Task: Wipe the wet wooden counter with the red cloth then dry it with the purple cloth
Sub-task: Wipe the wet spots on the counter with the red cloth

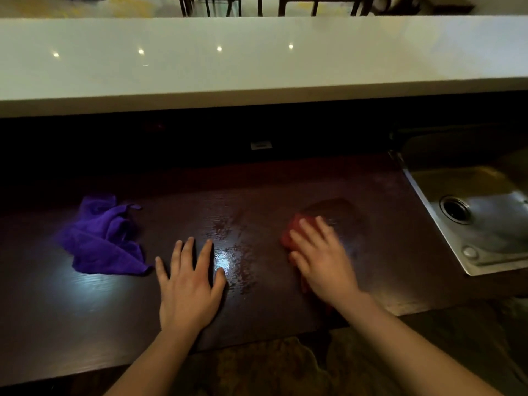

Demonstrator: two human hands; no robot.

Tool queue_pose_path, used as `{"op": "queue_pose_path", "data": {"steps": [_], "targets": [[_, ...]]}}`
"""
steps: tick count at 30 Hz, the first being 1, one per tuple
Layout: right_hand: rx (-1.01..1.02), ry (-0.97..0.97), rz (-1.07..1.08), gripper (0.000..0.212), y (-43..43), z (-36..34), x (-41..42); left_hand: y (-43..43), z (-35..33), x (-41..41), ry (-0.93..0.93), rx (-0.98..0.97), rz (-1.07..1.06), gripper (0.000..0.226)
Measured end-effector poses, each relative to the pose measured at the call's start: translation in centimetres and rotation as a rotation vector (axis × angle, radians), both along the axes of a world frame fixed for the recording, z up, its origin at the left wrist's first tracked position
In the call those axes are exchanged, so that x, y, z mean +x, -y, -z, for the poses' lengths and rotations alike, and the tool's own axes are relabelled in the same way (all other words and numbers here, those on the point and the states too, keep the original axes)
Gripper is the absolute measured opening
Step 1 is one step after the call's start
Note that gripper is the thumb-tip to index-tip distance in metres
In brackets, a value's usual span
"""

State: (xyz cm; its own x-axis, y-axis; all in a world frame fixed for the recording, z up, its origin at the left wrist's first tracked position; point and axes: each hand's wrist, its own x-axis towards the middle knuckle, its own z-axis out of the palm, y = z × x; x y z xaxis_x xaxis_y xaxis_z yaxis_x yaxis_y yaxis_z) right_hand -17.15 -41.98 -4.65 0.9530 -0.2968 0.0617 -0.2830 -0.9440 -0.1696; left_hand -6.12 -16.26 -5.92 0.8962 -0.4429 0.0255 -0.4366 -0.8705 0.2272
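Note:
The dark wooden counter (pixel 257 195) stretches across the view, with wet streaks glinting at its middle. My right hand (pixel 323 255) presses flat on the red cloth (pixel 291 230), which shows only at my fingertips and beside my palm; the hand looks blurred. My left hand (pixel 188 284) lies flat on the wood with fingers spread, holding nothing, just left of the wet patch. The purple cloth (pixel 105 238) sits crumpled on the counter to the left of my left hand, close to my little finger.
A steel sink (pixel 485 212) with a round drain is set into the counter at the right. A raised white ledge (pixel 257 67) runs along the back above a dark recess. The counter's front edge is near my forearms.

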Motion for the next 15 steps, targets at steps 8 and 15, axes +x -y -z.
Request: {"op": "queue_pose_path", "data": {"steps": [8, 15], "targets": [[0.047, 0.075, 0.281, 0.04, 7.6, -0.2, 1.1, 0.1, -0.1, 0.0, 0.018, 0.009, -0.001, 0.064], [0.027, 0.017, -0.062, 0.047, 0.6, -0.1, 5.9, 0.1, -0.7, -0.1, -0.005, 0.005, 0.0, 0.067]]}}
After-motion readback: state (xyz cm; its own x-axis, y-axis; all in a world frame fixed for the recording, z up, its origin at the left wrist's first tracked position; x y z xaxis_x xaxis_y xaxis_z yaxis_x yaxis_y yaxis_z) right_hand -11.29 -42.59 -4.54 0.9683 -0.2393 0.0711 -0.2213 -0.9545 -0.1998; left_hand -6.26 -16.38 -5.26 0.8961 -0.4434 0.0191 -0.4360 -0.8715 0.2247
